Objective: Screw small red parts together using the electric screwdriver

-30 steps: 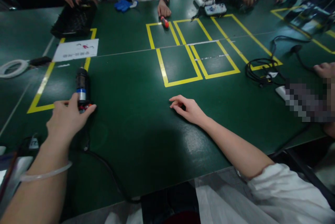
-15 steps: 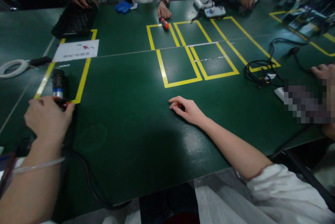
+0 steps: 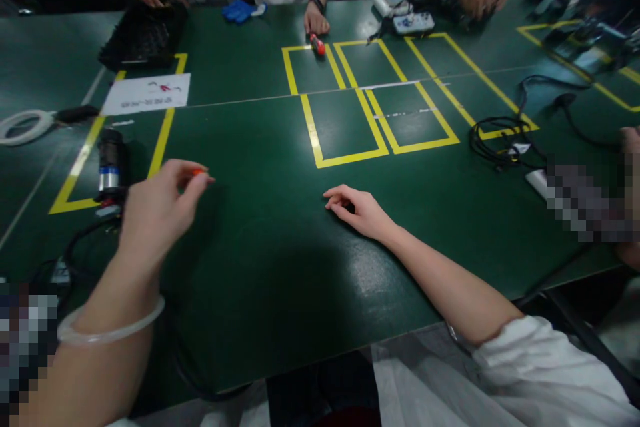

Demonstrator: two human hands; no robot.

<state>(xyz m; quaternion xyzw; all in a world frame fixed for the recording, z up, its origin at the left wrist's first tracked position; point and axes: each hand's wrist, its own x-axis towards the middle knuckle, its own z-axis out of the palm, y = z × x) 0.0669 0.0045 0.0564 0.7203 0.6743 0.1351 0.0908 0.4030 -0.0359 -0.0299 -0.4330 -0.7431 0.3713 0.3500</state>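
Observation:
My left hand [image 3: 160, 210] is pinched around a small orange object [image 3: 199, 172], mostly hidden by the fingers, above the green table. Left of this hand lies a black cylinder with a blue and silver band [image 3: 109, 164], inside a yellow tape outline [image 3: 163, 142]. Something dark with a bit of red sits at the cylinder's near end, partly behind the hand. My right hand [image 3: 361, 210] rests on the table, loosely curled, with thumb and forefinger apart and nothing seen in it. Nearest to it is a yellow taped rectangle [image 3: 353, 158].
Across the table [image 3: 260, 247], a person's hand touches a red tool [image 3: 317, 46]; another hand is over a black tray [image 3: 143, 37]. A printed sheet [image 3: 145, 92] and a white ring [image 3: 25, 127] lie at left. Coiled black cable [image 3: 500, 140] lies at right. Another co-worker handles something at the far right.
My left hand has moved right and slightly away from me, off the cylinder's near end, with the small orange object in its fingers. My right hand has stayed in place.

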